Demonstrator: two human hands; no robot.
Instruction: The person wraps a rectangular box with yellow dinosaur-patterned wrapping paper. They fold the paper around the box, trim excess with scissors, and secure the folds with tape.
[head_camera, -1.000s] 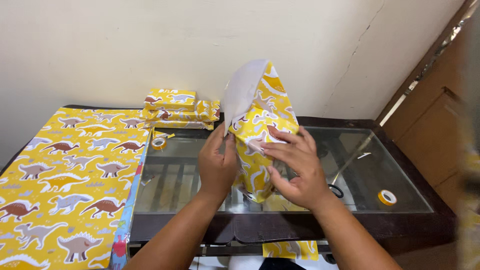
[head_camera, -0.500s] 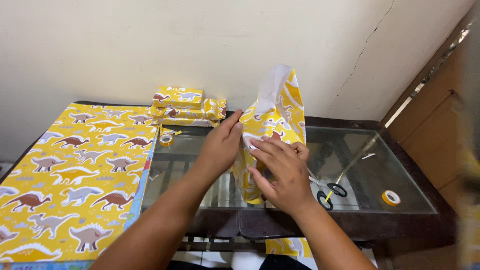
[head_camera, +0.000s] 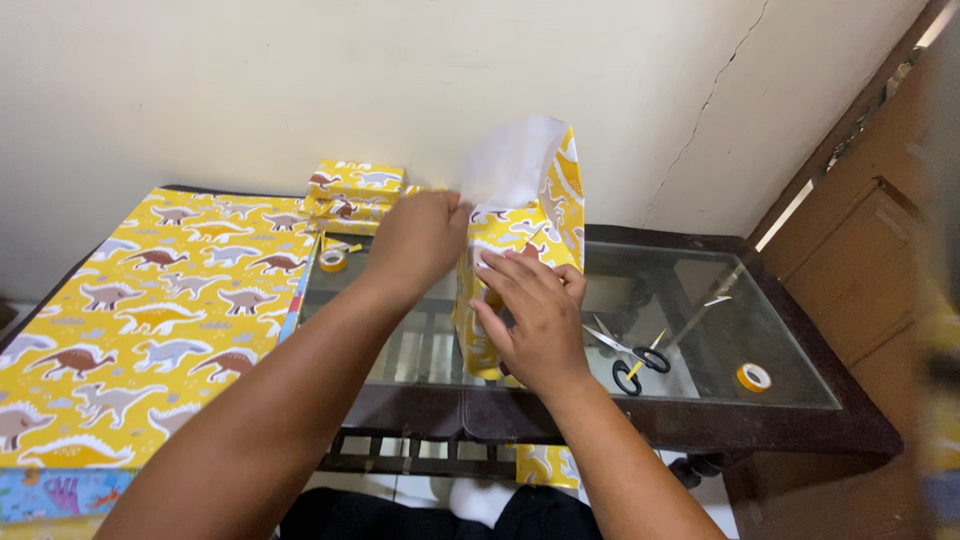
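A box half wrapped in yellow dinosaur-print paper (head_camera: 520, 235) stands on end on the glass table (head_camera: 700, 345). The paper's white inner side flares open at the top. My left hand (head_camera: 418, 240) pinches the paper's upper left edge. My right hand (head_camera: 530, 315) lies flat against the near face of the parcel, pressing the paper down. Scissors (head_camera: 630, 360) with black handles lie on the glass just right of my right hand.
A large sheet of the same dinosaur paper (head_camera: 150, 310) covers the table's left part. Wrapped parcels (head_camera: 355, 190) are stacked at the back by the wall. One tape roll (head_camera: 333, 260) sits near them, another tape roll (head_camera: 754, 377) at the right. A wooden cabinet (head_camera: 880, 280) stands right.
My left hand has risen from the parcel's left side to its top edge. My right hand slid up its near face. The scissors, hidden before, now show on the glass.
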